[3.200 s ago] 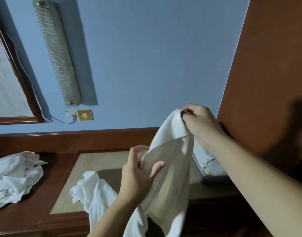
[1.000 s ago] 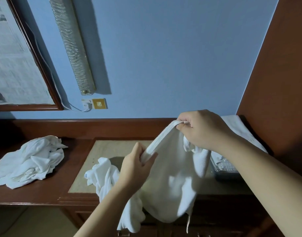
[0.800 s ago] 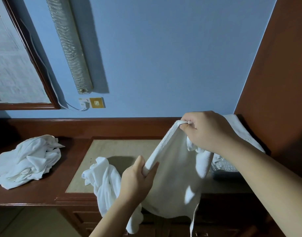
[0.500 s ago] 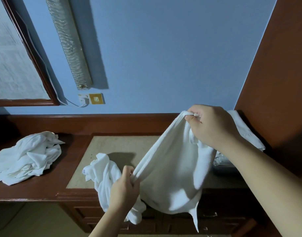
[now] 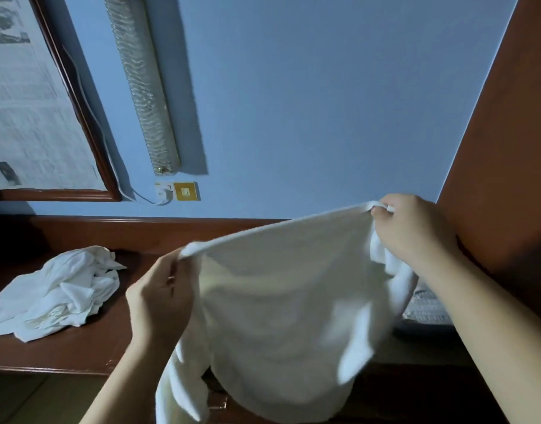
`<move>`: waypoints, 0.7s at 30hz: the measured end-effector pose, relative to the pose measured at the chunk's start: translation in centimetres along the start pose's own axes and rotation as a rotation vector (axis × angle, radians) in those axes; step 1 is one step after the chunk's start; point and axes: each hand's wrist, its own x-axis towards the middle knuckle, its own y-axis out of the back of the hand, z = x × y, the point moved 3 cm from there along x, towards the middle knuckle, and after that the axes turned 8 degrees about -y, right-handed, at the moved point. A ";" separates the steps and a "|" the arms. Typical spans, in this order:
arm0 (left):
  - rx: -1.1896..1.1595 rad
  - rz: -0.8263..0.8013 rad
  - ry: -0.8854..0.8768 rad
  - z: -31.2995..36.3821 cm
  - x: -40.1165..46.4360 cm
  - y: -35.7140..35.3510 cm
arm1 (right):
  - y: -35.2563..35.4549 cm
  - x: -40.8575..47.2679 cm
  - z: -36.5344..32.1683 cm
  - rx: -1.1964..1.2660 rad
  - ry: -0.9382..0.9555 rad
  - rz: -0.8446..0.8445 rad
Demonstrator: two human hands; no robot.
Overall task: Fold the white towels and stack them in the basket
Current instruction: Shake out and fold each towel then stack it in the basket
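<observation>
A white towel (image 5: 281, 307) hangs spread in the air above the wooden desk's front edge. My left hand (image 5: 159, 301) pinches its top left corner, and my right hand (image 5: 413, 234) pinches the top right corner, higher and further back. The top hem runs taut between them. The towel's lower part droops past the desk edge. A crumpled heap of white towels (image 5: 58, 292) lies on the desk at the left. The basket (image 5: 425, 310) shows only as a woven rim at the right, behind my right forearm.
The dark wooden desk (image 5: 79, 353) runs along a blue wall. A brown wooden panel (image 5: 508, 148) stands close on the right. A framed picture (image 5: 33, 102), a long wall lamp (image 5: 140, 84) and a yellow wall socket (image 5: 186, 191) are on the wall.
My hands have moved apart and stretched the towel's top hem taut, so the towel now hangs spread out. The spread towel now covers the bunched cloth that lay on the desk's middle.
</observation>
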 end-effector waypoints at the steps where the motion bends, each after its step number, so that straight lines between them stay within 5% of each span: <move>1: -0.055 -0.012 0.026 1.3 2.1 0.5 | -0.5 -0.3 -0.5 -0.068 0.003 -0.050; 3: -0.079 -0.034 -0.058 4.4 6.1 1.6 | -1.3 -1.5 -1.9 -0.108 0.047 -0.217; 7: -0.061 -0.126 -0.380 10.9 11.4 3.0 | 0.3 -5.7 -8.1 0.205 0.299 -0.522; 15: -0.124 -0.384 -0.050 12.8 13.0 2.3 | 1.8 -7.7 -13.5 0.449 0.413 -0.588; 21: -0.107 -0.192 -0.032 10.9 10.0 2.3 | 0.6 -8.9 -13.1 0.407 0.400 -0.446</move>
